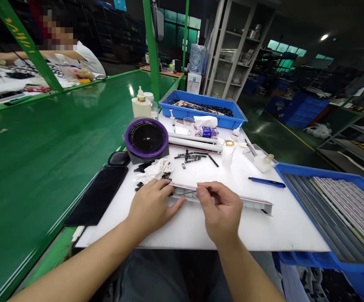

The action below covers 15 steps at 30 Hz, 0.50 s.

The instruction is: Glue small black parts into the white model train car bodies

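Note:
My left hand (152,207) grips the near-left end of a long metal channel strip (247,203) with a red line along its edge. The strip lies slantwise on a white work board (282,226). My right hand (221,211) pinches a thin pointed tool (189,193), whose tip sits over the strip near my left fingers. A crumpled white cloth (153,172) and small black pieces (190,157) lie just beyond my hands.
A blue tray of striped strips (342,214) sits at the right edge of the board, and a blue utility knife (266,182) lies near it. Beyond stand a purple-rimmed round device (146,137), a dark phone (96,195), bottles, and a blue tray (202,109). A co-worker (84,58) sits far left.

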Each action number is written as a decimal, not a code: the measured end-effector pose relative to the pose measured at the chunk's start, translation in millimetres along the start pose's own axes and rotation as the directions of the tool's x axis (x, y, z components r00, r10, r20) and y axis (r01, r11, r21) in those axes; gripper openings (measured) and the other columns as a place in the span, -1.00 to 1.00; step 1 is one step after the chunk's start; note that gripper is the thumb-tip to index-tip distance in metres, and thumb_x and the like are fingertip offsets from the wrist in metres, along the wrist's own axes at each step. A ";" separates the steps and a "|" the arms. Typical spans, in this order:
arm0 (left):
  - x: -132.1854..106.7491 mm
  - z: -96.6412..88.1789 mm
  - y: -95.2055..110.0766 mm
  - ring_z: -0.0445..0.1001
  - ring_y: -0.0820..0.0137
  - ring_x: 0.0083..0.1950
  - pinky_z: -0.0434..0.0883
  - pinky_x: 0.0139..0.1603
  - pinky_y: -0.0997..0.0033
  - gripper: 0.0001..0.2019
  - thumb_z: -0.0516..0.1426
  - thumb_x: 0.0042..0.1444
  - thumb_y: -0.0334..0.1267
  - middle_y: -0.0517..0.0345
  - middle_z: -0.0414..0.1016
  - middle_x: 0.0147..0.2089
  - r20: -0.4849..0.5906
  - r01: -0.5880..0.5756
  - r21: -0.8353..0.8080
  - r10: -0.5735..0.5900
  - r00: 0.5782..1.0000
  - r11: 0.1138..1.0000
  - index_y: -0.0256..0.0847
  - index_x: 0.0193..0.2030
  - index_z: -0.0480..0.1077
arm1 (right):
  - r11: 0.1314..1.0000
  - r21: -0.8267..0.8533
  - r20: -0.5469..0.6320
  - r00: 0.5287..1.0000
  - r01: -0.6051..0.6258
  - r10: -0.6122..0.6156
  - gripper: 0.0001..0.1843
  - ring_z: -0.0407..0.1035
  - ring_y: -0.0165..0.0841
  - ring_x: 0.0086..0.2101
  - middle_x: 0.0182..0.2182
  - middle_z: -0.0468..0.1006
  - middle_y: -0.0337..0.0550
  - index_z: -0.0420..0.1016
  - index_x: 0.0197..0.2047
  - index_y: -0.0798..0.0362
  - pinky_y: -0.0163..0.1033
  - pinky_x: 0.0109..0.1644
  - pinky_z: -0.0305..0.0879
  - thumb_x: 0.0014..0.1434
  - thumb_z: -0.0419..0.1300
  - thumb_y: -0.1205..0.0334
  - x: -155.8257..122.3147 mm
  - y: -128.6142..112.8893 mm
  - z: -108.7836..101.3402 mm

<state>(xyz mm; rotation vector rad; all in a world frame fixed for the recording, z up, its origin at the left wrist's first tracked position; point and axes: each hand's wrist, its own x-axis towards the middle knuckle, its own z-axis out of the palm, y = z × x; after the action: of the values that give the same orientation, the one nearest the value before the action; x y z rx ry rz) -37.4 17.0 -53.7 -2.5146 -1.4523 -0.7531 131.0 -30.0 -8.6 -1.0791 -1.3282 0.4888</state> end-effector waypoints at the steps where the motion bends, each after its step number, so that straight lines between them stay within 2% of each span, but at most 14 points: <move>1: -0.4 0.0 0.2 0.50 0.16 -0.12 0.47 -0.09 0.11 -0.66 0.10 0.17 0.04 -0.01 0.56 -0.12 0.003 0.005 -0.008 -0.005 1.000 1.000 -0.20 -0.30 0.51 | 1.000 -0.024 0.020 1.000 0.007 -0.007 -0.90 0.38 -0.44 -0.48 -0.47 0.56 -0.23 0.58 -0.30 0.06 -0.31 -0.40 0.33 0.17 0.22 0.26 -2.6 1.1 7.4; 5: -1.1 -2.2 1.3 0.49 0.17 -0.15 0.47 -0.12 0.13 -0.71 0.11 0.15 -0.04 -0.02 0.57 -0.13 0.021 0.020 -0.038 -0.019 1.000 0.999 -0.21 -0.28 0.53 | 0.991 -0.119 0.077 0.996 0.060 -0.051 -0.88 0.34 -0.45 -0.50 -0.48 0.55 -0.23 0.58 -0.29 0.06 -0.30 -0.40 0.31 0.18 0.21 0.25 -5.2 7.5 22.4; 15: -3.0 -1.5 0.5 0.49 0.18 -0.16 0.47 -0.12 0.14 -0.76 0.13 0.12 -0.10 -0.03 0.57 -0.13 0.013 0.014 -0.054 -0.013 1.000 0.998 -0.22 -0.29 0.52 | 0.989 -0.147 0.103 0.995 0.009 0.006 -0.87 0.33 -0.43 -0.51 -0.48 0.55 -0.24 0.58 -0.30 0.04 -0.28 -0.39 0.30 0.19 0.21 0.22 -9.2 15.8 31.3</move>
<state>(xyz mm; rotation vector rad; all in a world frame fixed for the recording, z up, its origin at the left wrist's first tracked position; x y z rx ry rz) -38.7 13.9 -53.8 -2.5560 -1.4740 -0.7913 104.0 -19.4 -30.4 -1.1871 -1.4742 0.4560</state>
